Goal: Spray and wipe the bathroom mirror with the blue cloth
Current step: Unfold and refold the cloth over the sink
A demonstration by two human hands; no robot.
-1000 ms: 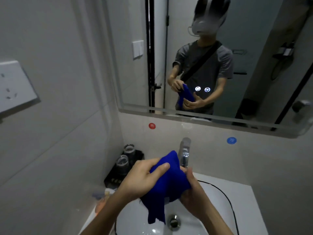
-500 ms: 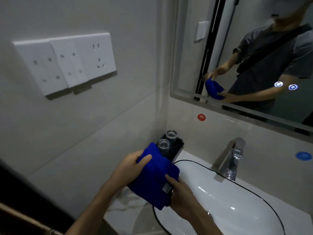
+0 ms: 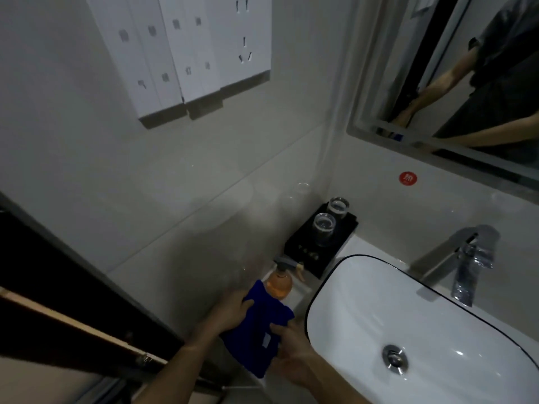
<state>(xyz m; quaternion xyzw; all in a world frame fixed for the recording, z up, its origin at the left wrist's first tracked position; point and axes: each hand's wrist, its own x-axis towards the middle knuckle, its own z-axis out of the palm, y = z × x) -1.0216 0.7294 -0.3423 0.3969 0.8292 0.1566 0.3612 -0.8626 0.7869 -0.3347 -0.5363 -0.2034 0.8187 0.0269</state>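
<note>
Both hands grasp the folded blue cloth (image 3: 256,325): left hand (image 3: 230,313) on its upper-left edge, right hand (image 3: 291,354) at its lower right. Its long axis runs top to bottom, left of the sink (image 3: 364,275).
</note>
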